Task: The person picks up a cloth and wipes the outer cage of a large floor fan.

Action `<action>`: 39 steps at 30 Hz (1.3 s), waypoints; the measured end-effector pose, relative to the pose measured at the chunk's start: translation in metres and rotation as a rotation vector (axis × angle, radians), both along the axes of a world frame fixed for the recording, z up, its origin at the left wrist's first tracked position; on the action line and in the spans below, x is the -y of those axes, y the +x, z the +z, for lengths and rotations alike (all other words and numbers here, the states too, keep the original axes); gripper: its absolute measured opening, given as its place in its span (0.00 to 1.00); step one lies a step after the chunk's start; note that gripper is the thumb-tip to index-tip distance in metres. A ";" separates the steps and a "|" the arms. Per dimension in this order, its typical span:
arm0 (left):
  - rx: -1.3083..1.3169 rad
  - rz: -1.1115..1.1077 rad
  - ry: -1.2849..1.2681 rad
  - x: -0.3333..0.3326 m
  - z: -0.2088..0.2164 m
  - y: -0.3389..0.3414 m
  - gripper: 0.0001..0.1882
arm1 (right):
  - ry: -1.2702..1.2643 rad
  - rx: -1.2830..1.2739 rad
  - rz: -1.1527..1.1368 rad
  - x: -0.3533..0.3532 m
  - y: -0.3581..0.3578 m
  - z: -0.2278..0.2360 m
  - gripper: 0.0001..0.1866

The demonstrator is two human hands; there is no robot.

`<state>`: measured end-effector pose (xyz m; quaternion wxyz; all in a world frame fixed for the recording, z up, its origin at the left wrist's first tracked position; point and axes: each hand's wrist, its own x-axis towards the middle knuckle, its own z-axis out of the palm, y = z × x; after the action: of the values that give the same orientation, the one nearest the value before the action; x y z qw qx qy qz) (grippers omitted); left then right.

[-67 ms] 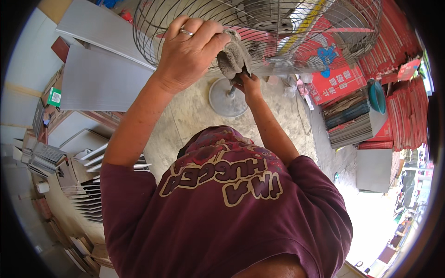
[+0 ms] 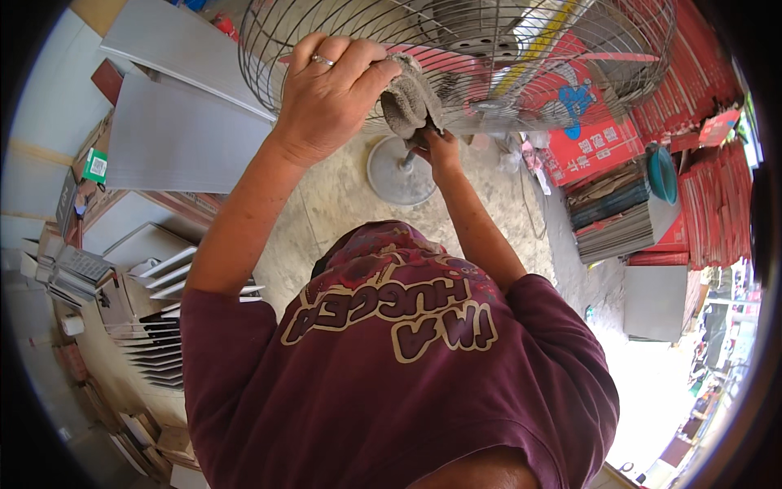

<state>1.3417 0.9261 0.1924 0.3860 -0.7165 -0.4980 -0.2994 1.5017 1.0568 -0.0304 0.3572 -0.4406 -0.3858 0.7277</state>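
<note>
We look down on our own arms reaching up and forward. Our left hand [image 2: 326, 98] sits at about 11 o'clock in the view, knuckles up, a ring on one finger. Its fingers are curled over the rim wire of the fan guard [image 2: 505, 57] and press one end of a grey rag [image 2: 407, 98] against it; the hand is mostly closed, not a tight fist.

Our right hand [image 2: 436, 147] is just below and to the right of the rag, near 12 o'clock. It is largely hidden under the cloth and the lower rim of the guard. It seems to pinch the rag's hanging end, but we cannot tell how far its fingers are closed.

The rag lies bunched on the lower edge of the guard, between the two hands and touching both. It reads as soft, light and limp: it will fold to whatever it wraps and needs gripping in a wad, not by a corner.

The guard is thin wire, stiff along the rim but likely springy between the spokes. We judge the outer ring the sounder place to brace. The fan stands on a round grey base [image 2: 399, 171] on the concrete floor [image 2: 342, 204]; probably top-heavy, so pushing sideways could rock it.

Around us: grey panels [image 2: 171, 138] at 10 o'clock, red stacked packs [image 2: 717, 196] at 3 o'clock.
</note>
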 end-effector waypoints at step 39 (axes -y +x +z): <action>2.574 -0.069 -0.528 -0.033 -0.317 -0.026 0.07 | 1.799 0.501 0.355 0.091 -0.041 0.187 0.14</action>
<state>1.3159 0.9587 -0.1242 -0.5205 0.0141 -0.5320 -0.6677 1.4606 0.9654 0.1569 0.3536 -0.0783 -0.9282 0.0859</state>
